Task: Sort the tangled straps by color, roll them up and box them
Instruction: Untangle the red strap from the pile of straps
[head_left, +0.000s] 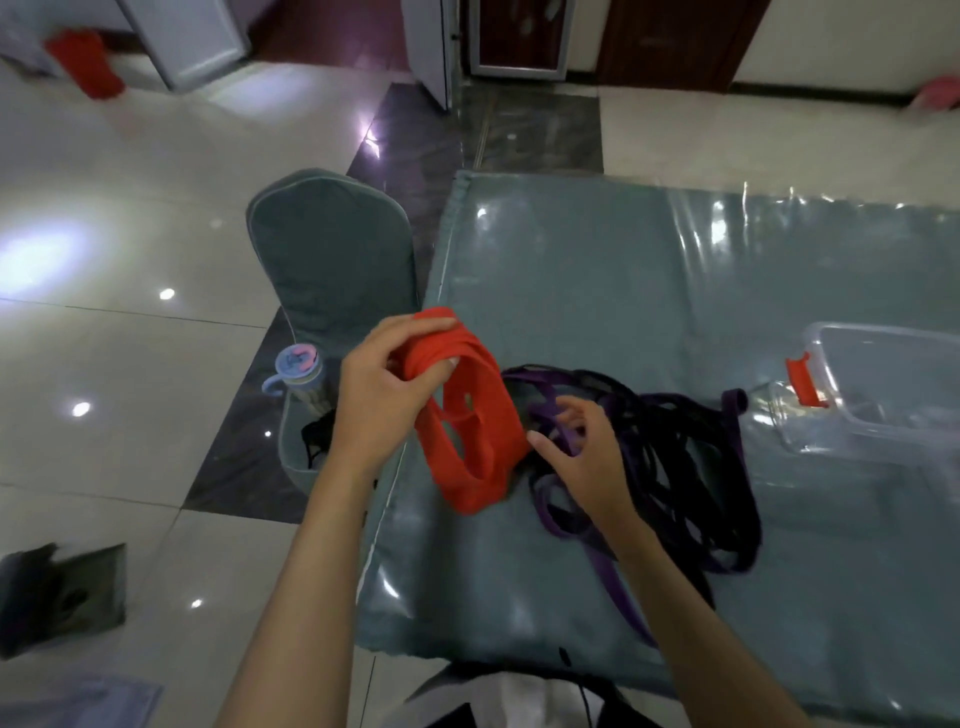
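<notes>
Left hand (382, 387) gripped looped red strap (470, 441); right hand (582, 457), fingers loosely curled, touched purple-black tangle (675, 467) at 3 o'clock. No readable writing.

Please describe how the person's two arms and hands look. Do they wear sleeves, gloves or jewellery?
Both forearms are bare up to the frame edge, with no sleeves in view. The left hand and the right hand wear no gloves, and no rings, watch or bracelet are visible.
</notes>
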